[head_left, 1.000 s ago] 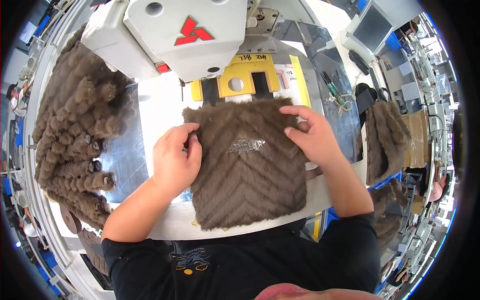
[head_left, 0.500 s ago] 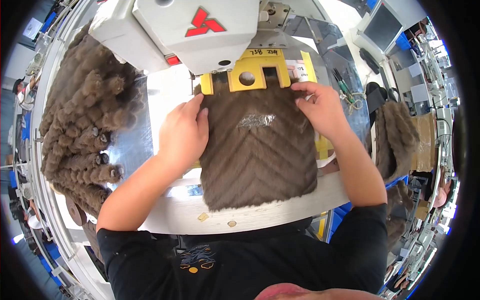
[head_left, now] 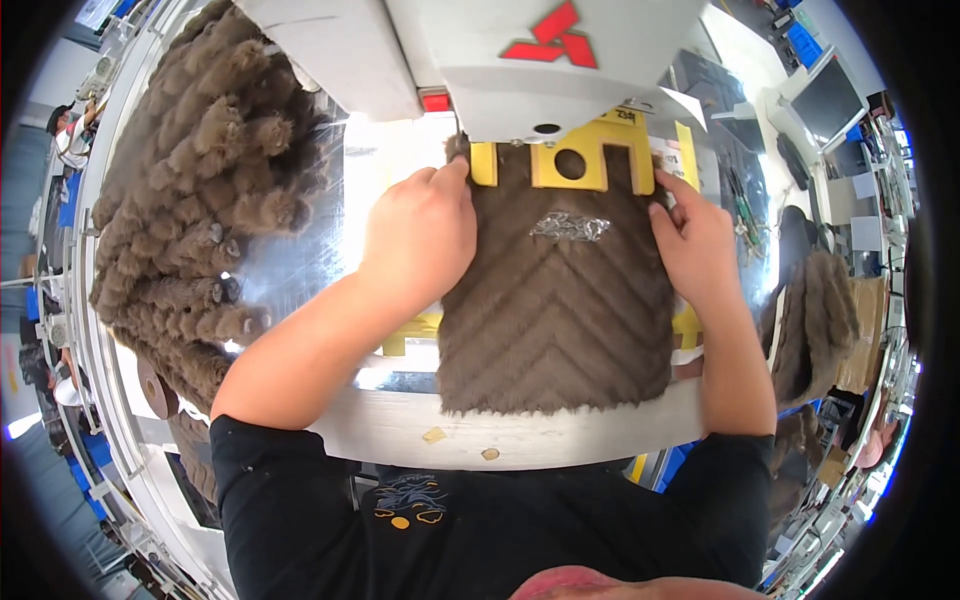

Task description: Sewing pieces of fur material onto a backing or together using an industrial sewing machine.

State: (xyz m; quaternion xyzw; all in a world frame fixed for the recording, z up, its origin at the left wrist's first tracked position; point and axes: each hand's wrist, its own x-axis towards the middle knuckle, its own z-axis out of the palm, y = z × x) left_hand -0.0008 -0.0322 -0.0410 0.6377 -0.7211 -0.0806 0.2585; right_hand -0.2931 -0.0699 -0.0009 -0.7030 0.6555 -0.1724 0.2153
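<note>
A brown fur panel [head_left: 555, 320] with chevron-patterned pile lies flat before me, a shiny silver patch [head_left: 570, 227] on its upper middle. Across its top edge sits a yellow clamp plate [head_left: 612, 163] with a round hole and notches. My left hand [head_left: 425, 225] is closed at the panel's upper left corner, fingertips pinching the fur beside the plate. On the opposite side, my right hand [head_left: 697, 240] grips the upper right edge between thumb and bent fingers. Part of each hand's fingertips is hidden in the pile.
Just above the panel hangs a white sewing machine head [head_left: 540, 80] with a red emblem. A large heap of brown fur pieces [head_left: 200, 190] covers the left side. More fur [head_left: 815, 330] hangs at the right, near a monitor [head_left: 825, 95]. Tools [head_left: 745, 215] lie right of the plate.
The view has shifted, so the machine and panel appear farther right. My left fingers have curled in closer at the panel's corner. My right hand stays at the right edge.
</note>
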